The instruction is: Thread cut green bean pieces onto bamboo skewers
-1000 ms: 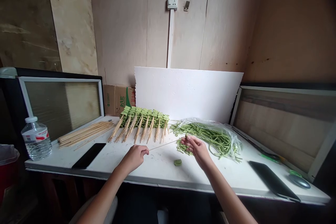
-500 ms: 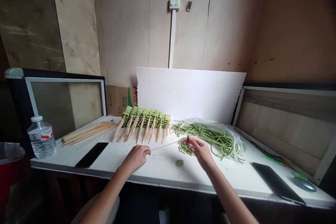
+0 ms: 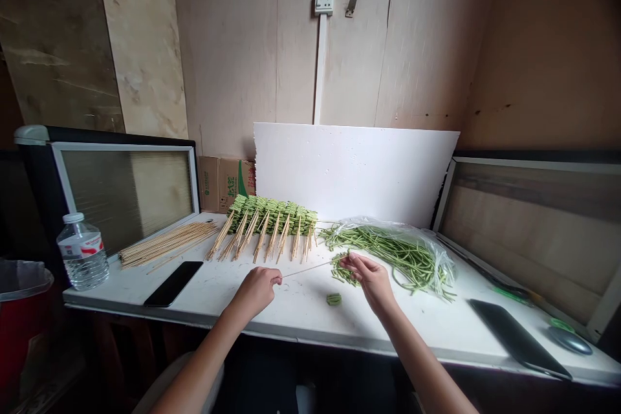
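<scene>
My left hand (image 3: 259,288) is closed around the blunt end of a thin wooden skewer (image 3: 305,269), which slants up to the right. At its far tip, my right hand (image 3: 367,275) pinches a small piece of long bean, mostly covered by the fingers. Just behind those fingers lies a loose pile of cut bean pieces (image 3: 341,270). A small bundle of short bean pieces (image 3: 334,299) rests on the white table between my hands. Farther back, filled bean skewers (image 3: 276,217) are stacked in rows, their bare sticks pointing toward me.
Bare skewers (image 3: 167,244) lie at left, near a black phone (image 3: 173,284) and a water bottle (image 3: 83,252). Long beans (image 3: 402,249) spill from a clear plastic bag at right. Another dark phone-like slab (image 3: 517,336) and a grey mouse (image 3: 570,340) sit near the right edge. A white board (image 3: 356,168) stands behind.
The view has shifted slightly, so everything sits a little farther right. Both hands keep nearly the same pose, with the skewer still stretched between them.
</scene>
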A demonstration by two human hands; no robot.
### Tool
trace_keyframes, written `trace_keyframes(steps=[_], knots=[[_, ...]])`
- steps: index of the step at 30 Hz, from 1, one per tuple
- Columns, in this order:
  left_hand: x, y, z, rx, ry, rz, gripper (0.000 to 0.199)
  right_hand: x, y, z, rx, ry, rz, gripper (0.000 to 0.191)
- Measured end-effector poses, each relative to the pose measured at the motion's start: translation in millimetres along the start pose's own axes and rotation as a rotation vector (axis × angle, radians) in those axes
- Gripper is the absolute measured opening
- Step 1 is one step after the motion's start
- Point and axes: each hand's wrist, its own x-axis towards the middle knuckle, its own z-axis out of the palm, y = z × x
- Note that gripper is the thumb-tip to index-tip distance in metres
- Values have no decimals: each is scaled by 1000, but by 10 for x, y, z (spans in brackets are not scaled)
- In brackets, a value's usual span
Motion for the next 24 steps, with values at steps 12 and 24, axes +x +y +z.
trace_keyframes(steps=[12,24], knots=[[-7,38,72,-31,6,-1,39,-64,24,68,-35,2,-38,41],[-26,95,115,-143,3,1,35,-211,85,294,-40,-76,16,42]])
